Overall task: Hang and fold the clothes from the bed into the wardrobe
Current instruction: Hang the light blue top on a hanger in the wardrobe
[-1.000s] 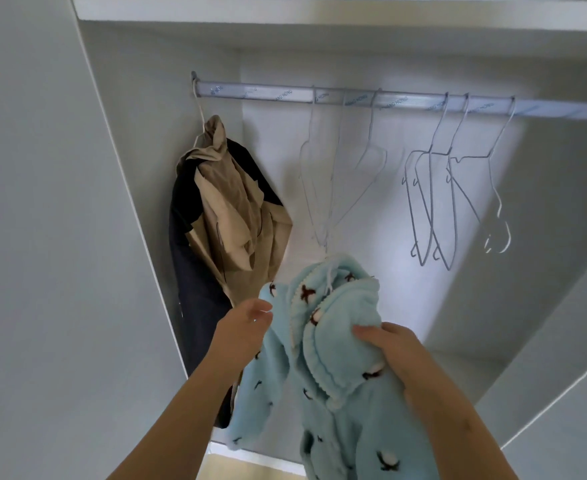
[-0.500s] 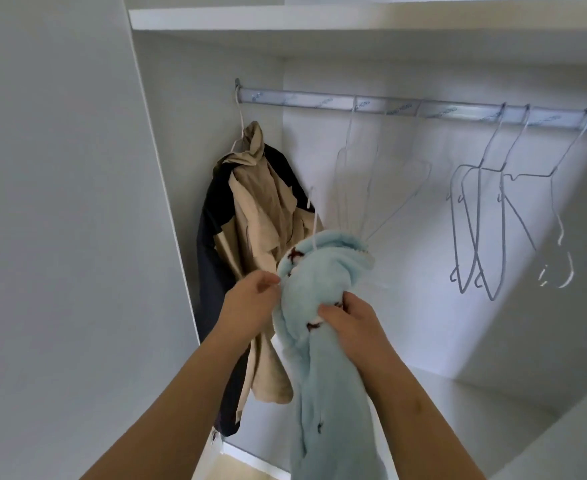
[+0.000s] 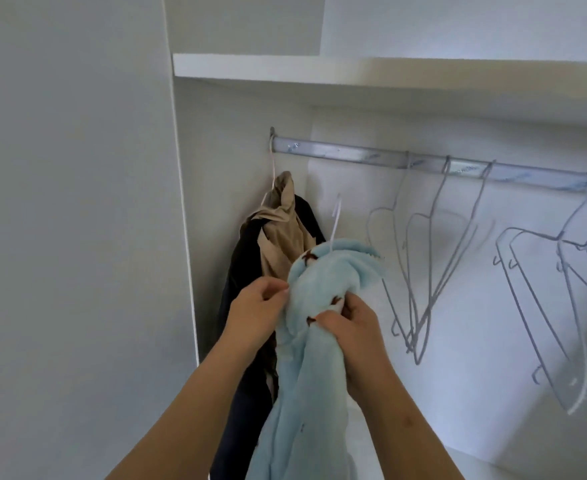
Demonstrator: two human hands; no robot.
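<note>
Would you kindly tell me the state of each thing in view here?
fleece: on a hanger, held up in both hands, not yet hung.
hook: sticks up from the fleece, clear of the rail.
tan and dark clothes: hanging at the rail's left end.
wire hangers: empty, hanging on the rail.
left hand: pinches the fleece.
right hand: grips the fleece.
</note>
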